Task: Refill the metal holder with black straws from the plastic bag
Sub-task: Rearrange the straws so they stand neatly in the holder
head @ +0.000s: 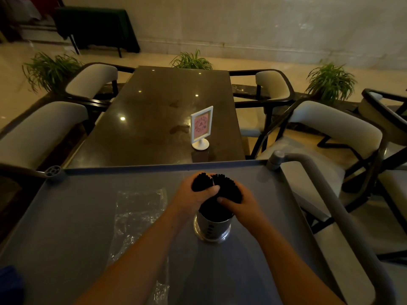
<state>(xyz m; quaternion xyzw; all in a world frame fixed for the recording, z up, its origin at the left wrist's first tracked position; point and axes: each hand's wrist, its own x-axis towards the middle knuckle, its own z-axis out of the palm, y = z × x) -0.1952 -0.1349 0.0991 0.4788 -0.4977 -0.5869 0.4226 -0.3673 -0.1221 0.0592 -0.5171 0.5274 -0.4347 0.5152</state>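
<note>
Both hands, left (195, 195) and right (236, 202), cover the middle of the straws (222, 179). The sign (201, 125) text is too small to read. A blue thing (10, 282) is cut off at lower left.

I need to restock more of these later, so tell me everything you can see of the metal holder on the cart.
The metal holder is a shiny, silvery, round cup with a wider flared base and a column of small dark slots down its near side. It stands upright on the grey cart top, right of the clear plastic bag. Black straws fill it and rise above its rim, gathered by the left hand and right hand. Neither hand clearly touches the metal.
</note>
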